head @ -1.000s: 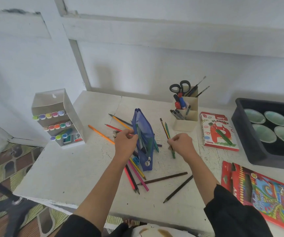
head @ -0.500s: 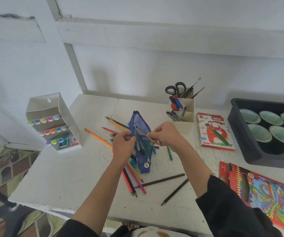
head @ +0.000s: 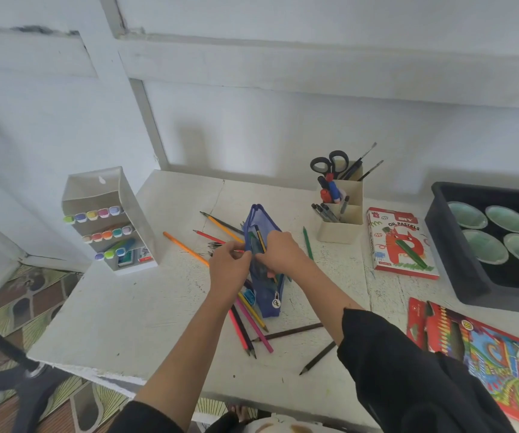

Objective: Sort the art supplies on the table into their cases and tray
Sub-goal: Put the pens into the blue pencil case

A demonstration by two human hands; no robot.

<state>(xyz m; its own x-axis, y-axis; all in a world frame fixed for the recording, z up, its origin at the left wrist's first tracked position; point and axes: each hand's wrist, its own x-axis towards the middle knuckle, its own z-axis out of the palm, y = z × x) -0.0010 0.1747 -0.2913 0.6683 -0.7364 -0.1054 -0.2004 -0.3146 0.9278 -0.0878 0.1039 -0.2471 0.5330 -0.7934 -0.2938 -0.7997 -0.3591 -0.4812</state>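
Bare table (head: 120, 323) lies open near-left; scattered pencils (head: 254, 326) crowd the middle, marker rack (head: 111, 220) far-left, pen holder (head: 341, 234) far-right.

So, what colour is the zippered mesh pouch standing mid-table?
Blue, and see-through; the zippered mesh pouch shows best in the head view, the only one here.

Head-worn camera — looking forward and down, near the table (head: 102, 323).
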